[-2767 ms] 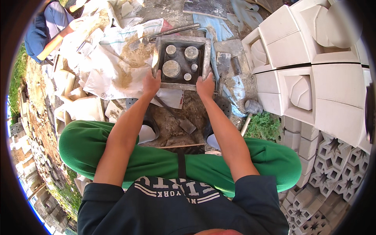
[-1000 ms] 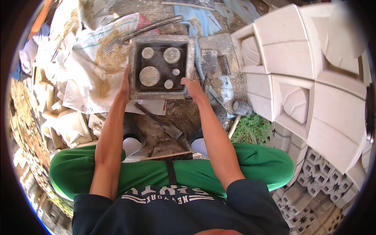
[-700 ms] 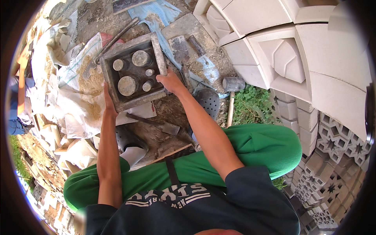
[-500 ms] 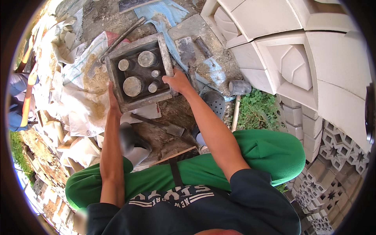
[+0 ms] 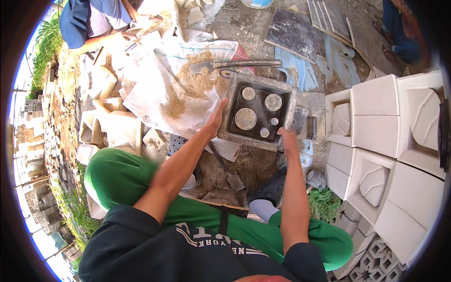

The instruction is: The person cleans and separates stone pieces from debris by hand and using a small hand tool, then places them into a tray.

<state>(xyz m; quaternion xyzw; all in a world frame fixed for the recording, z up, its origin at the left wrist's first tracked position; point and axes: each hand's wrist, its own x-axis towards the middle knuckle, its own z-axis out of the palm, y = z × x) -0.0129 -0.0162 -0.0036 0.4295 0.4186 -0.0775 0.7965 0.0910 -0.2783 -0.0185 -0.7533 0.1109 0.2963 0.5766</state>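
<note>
A square grey box mould (image 5: 224, 132), crusted with dried cement, is in front of me between my two hands. Inside its dark well stand several round plugs of different widths, the widest a pale cylinder (image 5: 245, 119) at the near left. My left hand (image 5: 217, 120) presses along the mould's left wall, fingers pointing away from me. At the near right corner, my right hand (image 5: 289, 140) grips the wall with the thumb on the rim. The fingers of both hands are partly hidden behind the mould. Whether it rests on the ground cannot be made out.
Beyond the mould, a trowel (image 5: 202, 67) and a metal bar (image 5: 249, 63) lie by a sandy white sack (image 5: 162, 101). A scraper (image 5: 235, 182) lies near my feet. Pale blocks (image 5: 376, 105) are stacked at right. Other people are at far left (image 5: 96, 23) and far right (image 5: 399, 33).
My view has swung, so the mould appears farther right and turned clockwise in the picture. Both hands remain on its sides. More of the two other people shows.
</note>
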